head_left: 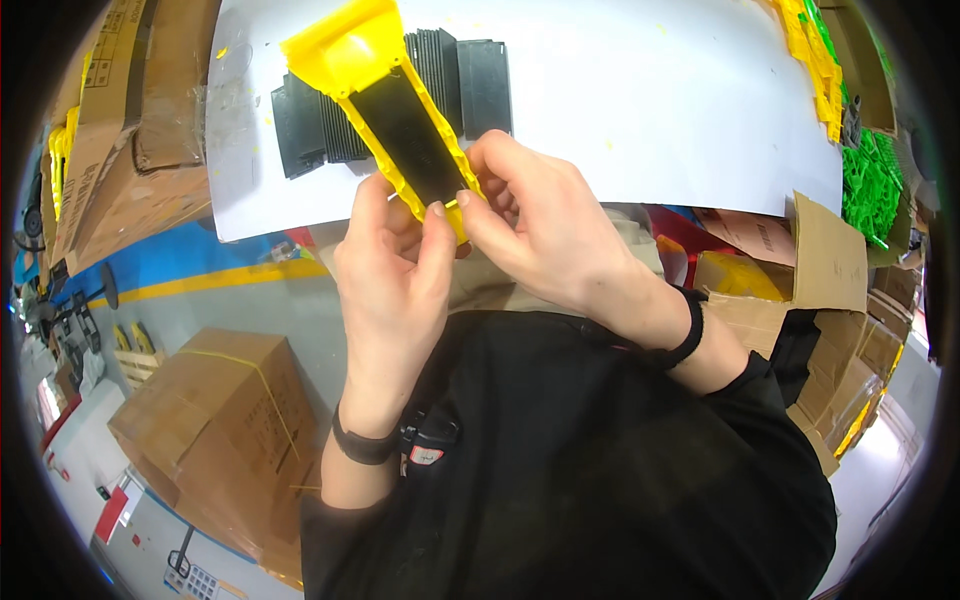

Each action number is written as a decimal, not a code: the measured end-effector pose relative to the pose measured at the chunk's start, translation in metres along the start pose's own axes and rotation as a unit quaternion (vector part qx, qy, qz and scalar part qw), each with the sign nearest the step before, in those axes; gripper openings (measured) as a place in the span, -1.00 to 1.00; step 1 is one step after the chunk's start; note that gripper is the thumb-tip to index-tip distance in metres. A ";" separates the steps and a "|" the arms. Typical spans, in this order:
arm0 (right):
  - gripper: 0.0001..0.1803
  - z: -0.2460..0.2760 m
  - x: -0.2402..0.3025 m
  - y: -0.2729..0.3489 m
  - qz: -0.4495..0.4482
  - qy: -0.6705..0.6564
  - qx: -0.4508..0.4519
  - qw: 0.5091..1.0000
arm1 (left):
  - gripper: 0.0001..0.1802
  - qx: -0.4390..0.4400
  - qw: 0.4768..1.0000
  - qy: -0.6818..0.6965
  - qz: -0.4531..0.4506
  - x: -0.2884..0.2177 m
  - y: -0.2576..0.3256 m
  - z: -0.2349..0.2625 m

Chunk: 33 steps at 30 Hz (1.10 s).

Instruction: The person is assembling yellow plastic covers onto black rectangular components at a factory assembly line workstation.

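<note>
Both my hands grip the near end of a long yellow plastic frame [352, 52], which slants up and to the left over the white table. A flat black panel [408, 135] lies inside the frame, between its notched side rails. My left hand [398, 260] is closed on the left edge, its thumb on the end. From the right, my right hand [545, 215] pinches the other edge, thumb on top and fingers partly hidden underneath. Behind the frame, rows of thin black plastic pieces [484, 85] stand on the table, partly covered by the yellow part.
The white tabletop [660, 100] spreads ahead, with small yellow scraps on it. Cardboard boxes stand at the left [150, 130], on the floor at lower left [215, 420], and open at the right [830, 255]. Green plastic parts [870, 185] and yellow parts [815, 70] lie at far right.
</note>
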State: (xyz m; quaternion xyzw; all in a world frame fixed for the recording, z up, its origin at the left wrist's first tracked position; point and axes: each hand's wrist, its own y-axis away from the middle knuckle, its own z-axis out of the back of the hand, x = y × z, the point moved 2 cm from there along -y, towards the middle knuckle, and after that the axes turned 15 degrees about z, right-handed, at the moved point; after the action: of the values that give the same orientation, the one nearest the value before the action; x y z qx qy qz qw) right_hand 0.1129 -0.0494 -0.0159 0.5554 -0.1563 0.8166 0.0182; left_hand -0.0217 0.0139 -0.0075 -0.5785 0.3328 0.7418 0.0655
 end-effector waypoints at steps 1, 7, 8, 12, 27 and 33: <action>-0.87 -0.001 -0.001 -0.001 0.004 -0.002 -0.004 1.000 | -0.72 -0.010 1.000 -0.010 -0.006 0.000 -0.001 0.000; -0.83 0.002 0.003 -0.003 0.057 0.051 -0.023 0.997 | -0.68 0.001 0.999 -0.035 0.019 -0.006 0.008 -0.001; -0.80 0.002 0.002 -0.005 0.099 0.063 -0.065 0.991 | -0.69 0.011 1.000 -0.025 0.005 -0.002 0.007 -0.003; -0.77 0.000 0.006 -0.019 -0.010 -0.101 -0.013 0.995 | -0.60 0.080 0.997 -0.020 0.001 0.002 0.008 -0.001; -0.71 0.010 0.015 0.000 0.038 -0.014 0.048 0.998 | -0.74 0.044 0.993 -0.036 -0.108 0.004 0.005 -0.003; -0.72 0.009 0.013 0.004 0.030 -0.031 0.040 0.998 | -0.76 0.034 0.992 -0.068 -0.105 0.010 0.006 -0.003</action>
State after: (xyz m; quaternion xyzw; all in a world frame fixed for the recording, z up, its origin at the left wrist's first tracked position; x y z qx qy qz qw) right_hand 0.1148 -0.0577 -0.0018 0.5755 -0.1403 0.8050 -0.0331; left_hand -0.0255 0.0049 -0.0141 -0.5558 0.2901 0.7566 0.1855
